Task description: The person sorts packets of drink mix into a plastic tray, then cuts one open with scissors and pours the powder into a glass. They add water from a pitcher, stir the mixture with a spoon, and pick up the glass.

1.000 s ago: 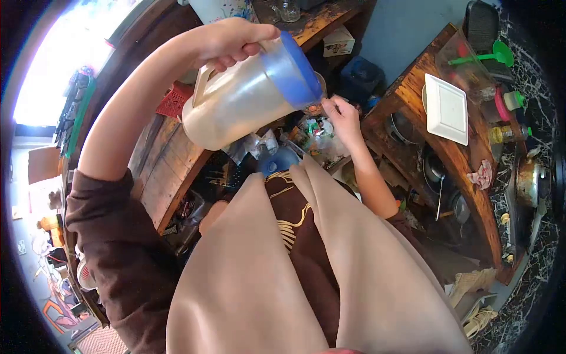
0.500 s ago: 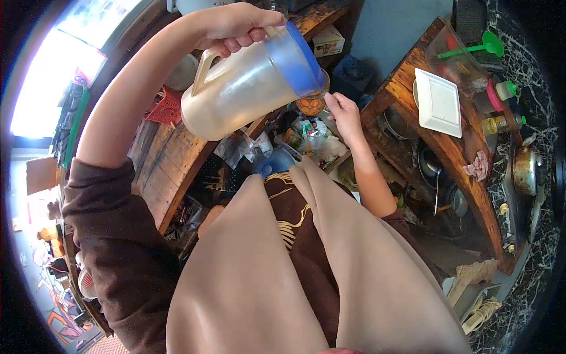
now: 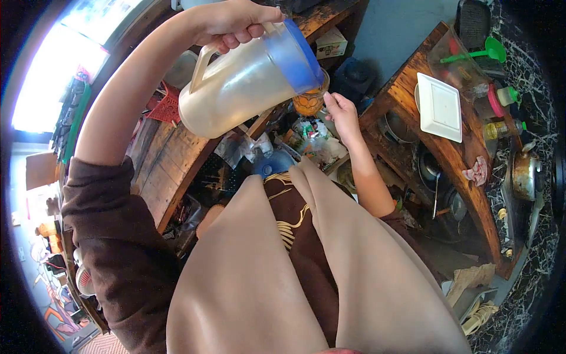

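Note:
A translucent pitcher (image 3: pixel 242 82) with a blue lid (image 3: pixel 305 56) is tilted, its lid end toward the right. My left hand (image 3: pixel 239 26) is closed around its handle at the top. Just under the lid is a round glass cup (image 3: pixel 311 101) with an orange, patterned look, partly hidden by the pitcher. My right hand (image 3: pixel 341 111) is closed with its fingertips at the right edge of this cup, seemingly on its handle. Whether liquid flows between the two cannot be made out.
On the right, a wooden shelf (image 3: pixel 407 76) carries a white rectangular dish (image 3: pixel 440 107), a green funnel (image 3: pixel 494 49) and bottles. A metal pot (image 3: pixel 523 174) sits at far right. A red basket (image 3: pixel 166 106) and wooden slats (image 3: pixel 168 162) are at left.
More of the orange cup shows below the lid. The pitcher has shifted slightly left and up with my left hand, and the surroundings have shifted a little in view.

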Demonstrator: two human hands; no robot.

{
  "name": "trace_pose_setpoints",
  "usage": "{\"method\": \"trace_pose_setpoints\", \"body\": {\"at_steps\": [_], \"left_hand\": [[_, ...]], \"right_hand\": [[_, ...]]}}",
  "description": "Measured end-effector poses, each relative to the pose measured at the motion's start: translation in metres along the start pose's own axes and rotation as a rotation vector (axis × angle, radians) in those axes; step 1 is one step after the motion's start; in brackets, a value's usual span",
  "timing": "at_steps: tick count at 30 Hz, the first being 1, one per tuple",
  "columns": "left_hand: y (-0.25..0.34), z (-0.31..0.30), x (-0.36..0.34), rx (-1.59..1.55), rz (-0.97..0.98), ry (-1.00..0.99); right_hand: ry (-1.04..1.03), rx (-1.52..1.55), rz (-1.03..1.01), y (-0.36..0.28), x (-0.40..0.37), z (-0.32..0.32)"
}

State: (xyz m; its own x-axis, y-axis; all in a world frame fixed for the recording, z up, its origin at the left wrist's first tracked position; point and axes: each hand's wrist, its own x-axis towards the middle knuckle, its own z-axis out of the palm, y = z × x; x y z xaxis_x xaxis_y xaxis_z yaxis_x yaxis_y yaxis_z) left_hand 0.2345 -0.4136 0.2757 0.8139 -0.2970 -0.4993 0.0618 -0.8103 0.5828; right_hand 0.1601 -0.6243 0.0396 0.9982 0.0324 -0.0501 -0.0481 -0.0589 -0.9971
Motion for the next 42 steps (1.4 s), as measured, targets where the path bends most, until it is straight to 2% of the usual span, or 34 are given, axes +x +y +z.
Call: {"method": "trace_pose_setpoints", "body": {"at_steps": [2,4,6,10,12,14,16,17,19,20,22,23,24,26,28,30,32,38,42], "left_hand": [[-0.002,0.001,-0.002,0.004,0.013,0.012],[-0.006,-0.003,-0.002,0.006,0.025,0.025],[-0.012,-0.011,-0.003,-0.087,-0.017,-0.095],[-0.029,-0.005,-0.016,-0.148,0.033,-0.031],[-0.046,-0.006,-0.025,-0.3,0.127,0.002],[-0.064,-0.006,-0.034,-0.408,0.135,-0.003],[-0.092,-0.001,-0.036,-0.623,0.18,0.104],[-0.105,0.001,-0.038,-0.627,0.18,0.104],[-0.127,0.01,-0.041,-0.882,0.218,0.208],[-0.137,0.018,-0.039,-0.886,0.216,0.214],[-0.147,0.036,-0.036,-1.148,0.183,0.552],[-0.145,0.046,-0.035,-1.221,0.195,0.649],[-0.158,0.055,-0.025,-1.225,0.156,0.758],[-0.176,0.07,-0.004,-1.2,0.304,0.834],[-0.189,0.078,0.01,-1.098,0.337,0.859],[-0.19,0.085,0.023,-1.015,0.321,0.98],[-0.2,0.087,0.036,-1.094,0.37,0.932],[-0.22,0.079,0.042,-1.104,0.405,0.988],[-0.228,0.067,0.027,-0.889,0.313,0.942]], "right_hand": [[0.033,0.005,-0.059,0.002,0.002,0.001],[0.025,0.018,-0.017,-0.007,-0.001,0.004],[0.019,0.031,0.023,-0.011,-0.002,0.006],[0.039,0.079,-0.005,-0.004,0.003,0.007],[0.045,0.074,-0.034,-0.003,0.005,0.007],[0.057,0.091,-0.04,-0.006,0.005,0.008],[0.058,0.094,-0.002,-0.013,0.005,0.009],[0.057,0.1,0.037,-0.015,0.004,0.01],[0.061,0.101,0.025,-0.016,0.004,0.012],[0.067,0.107,0.011,-0.017,0.005,0.014],[0.047,0.105,0.002,-0.015,0.005,0.015],[0.054,0.102,0.002,-0.016,0.005,0.016],[0.059,0.099,0.004,-0.016,0.004,0.019],[0.026,0.121,0.004,-0.021,0.001,0.024],[0.026,0.135,0.023,-0.023,-0.001,0.03],[-0.006,0.123,0.028,-0.025,-0.004,0.036],[-0.059,0.206,0.012,-0.023,-0.006,0.041],[-0.096,0.23,0.048,-0.035,-0.017,0.063],[-0.102,0.242,0.061,-0.037,-0.023,0.077]]}}
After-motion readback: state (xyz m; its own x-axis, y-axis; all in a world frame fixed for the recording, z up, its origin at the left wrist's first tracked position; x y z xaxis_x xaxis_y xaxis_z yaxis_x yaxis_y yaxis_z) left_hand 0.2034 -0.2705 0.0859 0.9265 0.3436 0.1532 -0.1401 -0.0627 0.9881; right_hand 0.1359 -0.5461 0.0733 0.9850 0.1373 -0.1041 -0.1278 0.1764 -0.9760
